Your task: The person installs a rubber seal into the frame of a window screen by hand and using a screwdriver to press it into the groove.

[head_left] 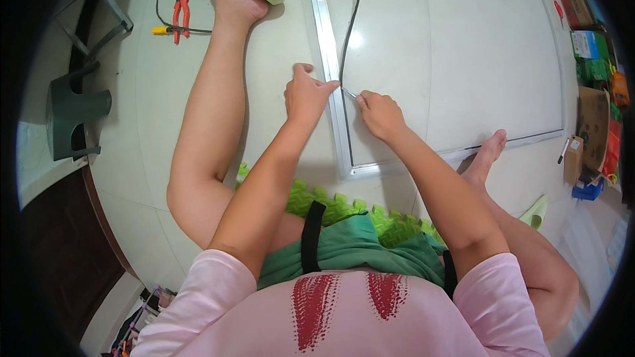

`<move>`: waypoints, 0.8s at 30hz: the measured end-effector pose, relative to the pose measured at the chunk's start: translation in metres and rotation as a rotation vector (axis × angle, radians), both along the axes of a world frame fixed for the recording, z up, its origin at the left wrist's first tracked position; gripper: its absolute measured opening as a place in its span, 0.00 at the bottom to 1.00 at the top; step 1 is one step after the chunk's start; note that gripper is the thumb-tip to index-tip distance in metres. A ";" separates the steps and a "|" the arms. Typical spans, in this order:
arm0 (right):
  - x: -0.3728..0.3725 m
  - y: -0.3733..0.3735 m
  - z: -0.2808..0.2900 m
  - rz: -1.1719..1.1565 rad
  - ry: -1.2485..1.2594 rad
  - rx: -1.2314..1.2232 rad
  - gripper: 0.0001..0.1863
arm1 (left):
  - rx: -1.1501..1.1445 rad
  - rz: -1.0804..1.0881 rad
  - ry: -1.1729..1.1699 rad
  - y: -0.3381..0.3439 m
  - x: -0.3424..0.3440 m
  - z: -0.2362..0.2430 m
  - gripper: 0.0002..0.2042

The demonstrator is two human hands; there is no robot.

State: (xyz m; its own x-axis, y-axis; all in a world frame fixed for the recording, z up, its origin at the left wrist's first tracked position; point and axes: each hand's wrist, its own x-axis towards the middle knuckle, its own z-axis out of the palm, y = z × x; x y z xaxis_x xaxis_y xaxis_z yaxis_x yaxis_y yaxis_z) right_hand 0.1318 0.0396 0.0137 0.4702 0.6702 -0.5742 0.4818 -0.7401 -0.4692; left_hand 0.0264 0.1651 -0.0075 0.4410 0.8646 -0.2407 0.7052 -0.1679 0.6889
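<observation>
An aluminium frame (323, 33) lies flat on the floor, with a black rubber strip (359, 0) running loose near its left side and down to its inner edge. My left hand (304, 96) reaches across this side, the thumb touching the frame where the strip meets it. Its other fingers stay apart from the thumb, left of the frame. Closed around a slim metal-tipped tool (350, 94), my right hand (382, 116) brings the tip to the same spot. The tool's handle is hidden in my fingers, so its exact kind cannot be made out.
Red-handled pliers (177, 14) lie at the upper left across a thin dark cord with a yellow end (161, 30). A dark green plastic stool (69, 116) is at the left. Cardboard boxes (592, 125) line the right. Beneath me is a green foam mat (331, 206).
</observation>
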 end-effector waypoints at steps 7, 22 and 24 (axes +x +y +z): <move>-0.008 -0.034 -0.015 -0.130 0.017 0.084 0.20 | -0.293 -0.088 0.113 -0.006 0.003 0.003 0.14; -0.032 -0.062 -0.018 -0.178 -0.117 -0.014 0.19 | 0.016 -0.131 0.045 -0.052 -0.008 0.029 0.25; -0.032 -0.063 -0.023 -0.188 -0.094 0.015 0.19 | 0.020 -0.290 -0.003 -0.052 -0.009 0.023 0.23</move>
